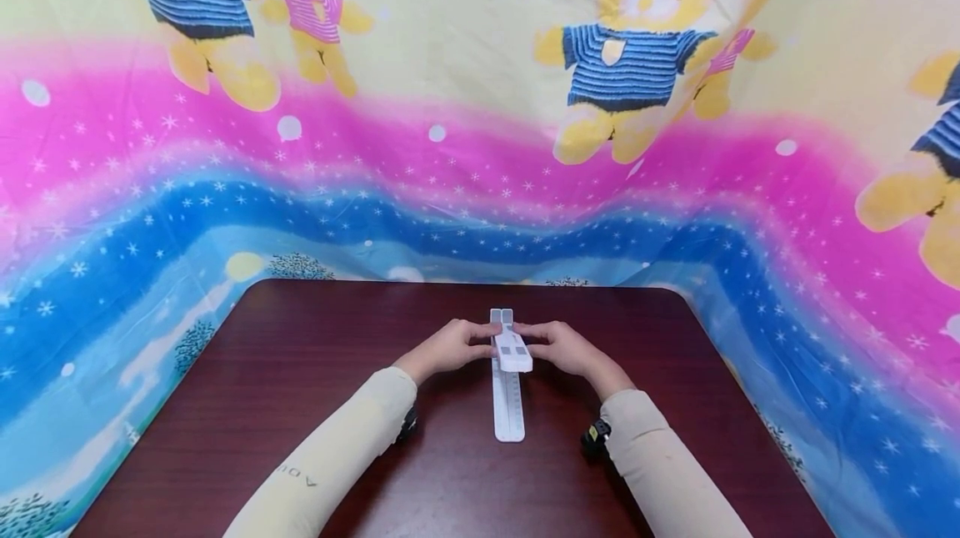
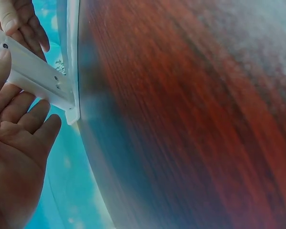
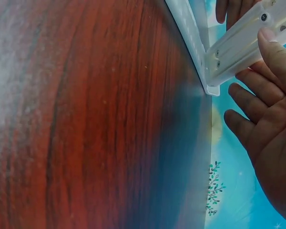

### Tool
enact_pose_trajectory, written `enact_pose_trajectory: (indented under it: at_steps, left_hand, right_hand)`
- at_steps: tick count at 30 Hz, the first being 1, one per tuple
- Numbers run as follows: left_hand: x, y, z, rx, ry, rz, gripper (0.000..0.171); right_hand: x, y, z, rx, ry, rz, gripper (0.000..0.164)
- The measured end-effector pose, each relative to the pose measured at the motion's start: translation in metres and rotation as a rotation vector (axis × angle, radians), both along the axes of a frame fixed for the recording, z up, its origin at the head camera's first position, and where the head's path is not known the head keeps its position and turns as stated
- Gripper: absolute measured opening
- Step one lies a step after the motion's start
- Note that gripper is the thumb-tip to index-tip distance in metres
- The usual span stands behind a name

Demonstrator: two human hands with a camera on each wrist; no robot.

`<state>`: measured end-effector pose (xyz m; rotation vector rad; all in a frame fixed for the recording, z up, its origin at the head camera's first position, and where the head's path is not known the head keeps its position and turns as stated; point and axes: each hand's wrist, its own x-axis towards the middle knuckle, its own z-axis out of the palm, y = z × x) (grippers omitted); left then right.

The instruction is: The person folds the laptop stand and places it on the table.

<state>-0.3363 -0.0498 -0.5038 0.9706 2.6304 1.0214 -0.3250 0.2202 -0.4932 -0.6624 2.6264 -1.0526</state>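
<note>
A white folding stand [image 1: 508, 404] lies lengthwise on the table, its long flat base marked with a row of small notches. One part with two grey pads [image 1: 513, 351] is raised above the base. My left hand [image 1: 450, 346] grips the raised part from the left, thumb [image 2: 1, 71] on its face and fingers underneath. From the other side my right hand [image 1: 566, 348] pinches the same part, its thumb [image 3: 276, 50] near a screw. In the left wrist view the raised arm [image 2: 35, 71] slants up from the base [image 2: 73, 57].
The dark red-brown table [image 1: 300, 371] has rounded far corners. Behind and around it hangs a cloth [image 1: 450, 188] printed with bears and snowflakes. Black wrist cameras [image 1: 596, 436] sit below the cream sleeves [image 1: 660, 455].
</note>
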Motion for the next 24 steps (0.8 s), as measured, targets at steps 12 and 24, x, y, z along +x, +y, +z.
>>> enact_pose_trajectory:
  at_steps: [12,24]
  left_hand:
    - [0.0055,-0.0008,-0.004,-0.073,0.025,-0.055,0.058]
    - [0.0093,0.0011,-0.0066,-0.16,0.08,-0.092,0.066]
  right_hand:
    - [0.004,-0.0001,-0.0049,0.083,0.054,0.07,0.057]
    - [0.0056,-0.0021,-0.008,0.131,0.067,0.097,0.064]
